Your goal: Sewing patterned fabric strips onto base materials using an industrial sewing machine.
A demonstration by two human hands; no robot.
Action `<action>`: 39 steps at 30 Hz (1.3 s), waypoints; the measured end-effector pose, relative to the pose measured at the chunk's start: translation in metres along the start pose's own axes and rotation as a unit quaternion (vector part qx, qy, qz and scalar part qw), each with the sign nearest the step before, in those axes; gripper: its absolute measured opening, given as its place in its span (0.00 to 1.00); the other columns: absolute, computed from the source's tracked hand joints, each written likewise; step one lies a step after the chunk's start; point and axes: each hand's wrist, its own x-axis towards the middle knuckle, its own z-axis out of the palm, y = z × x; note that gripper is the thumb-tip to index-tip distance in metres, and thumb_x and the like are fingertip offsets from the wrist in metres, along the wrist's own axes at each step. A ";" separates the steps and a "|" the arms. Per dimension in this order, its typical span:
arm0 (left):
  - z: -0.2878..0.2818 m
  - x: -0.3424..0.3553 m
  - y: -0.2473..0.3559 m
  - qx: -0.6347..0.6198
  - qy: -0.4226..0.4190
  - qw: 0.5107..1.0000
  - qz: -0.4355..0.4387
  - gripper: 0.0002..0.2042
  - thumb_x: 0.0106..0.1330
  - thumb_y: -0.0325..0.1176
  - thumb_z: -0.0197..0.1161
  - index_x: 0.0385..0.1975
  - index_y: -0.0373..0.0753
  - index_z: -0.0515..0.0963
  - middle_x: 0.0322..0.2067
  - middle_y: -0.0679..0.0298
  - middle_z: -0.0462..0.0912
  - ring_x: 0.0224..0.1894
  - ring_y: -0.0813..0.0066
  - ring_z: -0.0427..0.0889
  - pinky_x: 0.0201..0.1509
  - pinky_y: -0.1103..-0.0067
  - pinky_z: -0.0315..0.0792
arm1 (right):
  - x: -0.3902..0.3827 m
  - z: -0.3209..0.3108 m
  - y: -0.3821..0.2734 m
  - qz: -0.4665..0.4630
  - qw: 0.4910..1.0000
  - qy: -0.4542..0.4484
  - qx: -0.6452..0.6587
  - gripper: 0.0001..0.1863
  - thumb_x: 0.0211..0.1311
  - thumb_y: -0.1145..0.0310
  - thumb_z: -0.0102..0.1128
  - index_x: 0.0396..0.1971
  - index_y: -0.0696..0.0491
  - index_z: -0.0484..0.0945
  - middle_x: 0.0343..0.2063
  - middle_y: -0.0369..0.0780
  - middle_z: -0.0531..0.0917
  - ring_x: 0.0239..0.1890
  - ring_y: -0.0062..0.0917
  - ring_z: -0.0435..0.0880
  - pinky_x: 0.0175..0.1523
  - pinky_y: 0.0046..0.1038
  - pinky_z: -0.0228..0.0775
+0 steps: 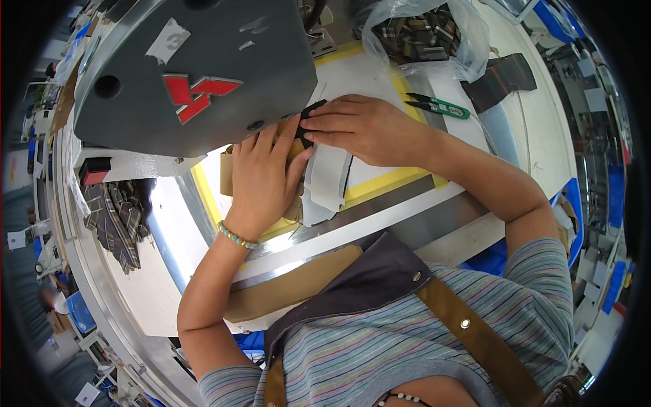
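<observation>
My left hand (pixel 263 178) lies flat on tan and pale grey fabric pieces (pixel 325 183) just under the grey head of a sewing machine (pixel 196 68). My right hand (pixel 363 125) rests beside it, fingertips pinching a small dark fabric piece (pixel 310 113) at the machine's needle area. Both hands press the work down on the white table (pixel 380 85) with its yellow tape border. The needle is hidden behind the machine head.
Green thread snips (pixel 439 106) lie right of my right hand. A clear bag of plaid pieces (pixel 420 34) sits behind, a dark plaid piece (pixel 502 80) to its right. More plaid pieces (pixel 119 220) are piled at the left. A beaded bracelet (pixel 236 237) circles my left wrist.
</observation>
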 end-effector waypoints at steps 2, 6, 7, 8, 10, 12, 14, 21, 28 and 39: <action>-0.001 0.002 -0.001 -0.006 -0.037 0.999 -0.005 0.27 0.72 0.41 0.72 0.66 0.34 0.81 0.65 0.50 0.82 0.64 0.48 0.78 0.70 0.59 0.71 | 0.000 0.001 0.000 0.005 1.000 -0.001 0.004 0.17 0.68 0.70 0.65 0.55 0.52 0.89 0.61 0.36 0.88 0.62 0.30 0.86 0.68 0.35 0.79; -0.009 -0.012 -0.006 0.063 -0.030 0.998 0.006 0.26 0.71 0.40 0.73 0.64 0.30 0.81 0.64 0.52 0.83 0.60 0.47 0.80 0.68 0.59 0.73 | -0.001 0.002 0.002 0.005 1.000 0.014 0.007 0.17 0.67 0.71 0.66 0.54 0.52 0.90 0.60 0.35 0.89 0.60 0.28 0.87 0.66 0.34 0.79; -0.011 -0.016 -0.007 0.079 -0.020 0.997 -0.002 0.26 0.70 0.40 0.73 0.63 0.29 0.82 0.64 0.53 0.83 0.59 0.47 0.81 0.67 0.59 0.74 | -0.001 0.002 0.002 0.003 1.000 0.015 0.005 0.17 0.67 0.71 0.66 0.54 0.52 0.90 0.60 0.35 0.89 0.60 0.27 0.87 0.65 0.34 0.79; -0.011 -0.018 -0.009 0.095 -0.010 0.995 -0.010 0.26 0.70 0.39 0.74 0.62 0.28 0.82 0.65 0.54 0.84 0.58 0.46 0.82 0.66 0.59 0.75 | -0.002 0.002 0.003 0.005 1.000 0.014 0.005 0.17 0.67 0.71 0.66 0.54 0.52 0.90 0.60 0.35 0.89 0.60 0.27 0.87 0.65 0.34 0.79; -0.011 -0.021 -0.012 0.108 0.011 0.994 0.006 0.26 0.69 0.40 0.74 0.61 0.29 0.83 0.60 0.53 0.84 0.59 0.50 0.81 0.65 0.61 0.75 | -0.001 0.003 0.003 -0.002 1.000 0.020 0.000 0.17 0.67 0.71 0.66 0.54 0.52 0.90 0.60 0.35 0.89 0.59 0.27 0.87 0.64 0.34 0.79; -0.011 -0.021 -0.011 0.121 0.033 0.992 0.023 0.26 0.68 0.42 0.74 0.60 0.30 0.83 0.55 0.53 0.85 0.59 0.54 0.80 0.63 0.64 0.76 | 0.000 0.004 0.003 -0.004 1.000 0.021 -0.001 0.17 0.67 0.71 0.67 0.54 0.52 0.90 0.60 0.34 0.89 0.59 0.27 0.87 0.64 0.34 0.79; -0.012 -0.020 -0.008 0.056 -0.018 0.998 0.000 0.28 0.69 0.37 0.74 0.68 0.32 0.79 0.70 0.55 0.80 0.68 0.48 0.78 0.71 0.60 0.73 | 0.001 0.003 0.002 -0.006 1.000 0.022 -0.003 0.17 0.67 0.70 0.67 0.54 0.52 0.90 0.60 0.34 0.89 0.59 0.27 0.87 0.65 0.34 0.79; -0.019 -0.024 -0.014 0.039 -0.077 0.995 0.042 0.33 0.67 0.36 0.74 0.72 0.34 0.75 0.74 0.57 0.77 0.74 0.49 0.74 0.74 0.58 0.71 | 0.001 0.001 0.001 0.001 1.000 0.020 -0.006 0.16 0.67 0.70 0.68 0.53 0.52 0.90 0.60 0.35 0.89 0.60 0.27 0.87 0.65 0.34 0.80; -0.019 -0.026 -0.012 0.029 -0.070 0.996 0.049 0.36 0.64 0.36 0.75 0.73 0.32 0.74 0.73 0.54 0.77 0.73 0.49 0.75 0.72 0.58 0.72 | 0.001 0.002 0.000 0.001 1.000 0.025 -0.004 0.15 0.68 0.70 0.68 0.52 0.52 0.90 0.59 0.35 0.89 0.59 0.28 0.88 0.65 0.35 0.79; -0.022 -0.021 -0.009 0.058 -0.064 0.994 0.064 0.37 0.64 0.41 0.76 0.71 0.28 0.75 0.70 0.51 0.78 0.69 0.50 0.77 0.72 0.62 0.73 | 0.002 0.003 0.003 -0.006 0.999 0.035 -0.006 0.16 0.68 0.69 0.67 0.53 0.53 0.90 0.58 0.36 0.90 0.59 0.28 0.88 0.65 0.35 0.80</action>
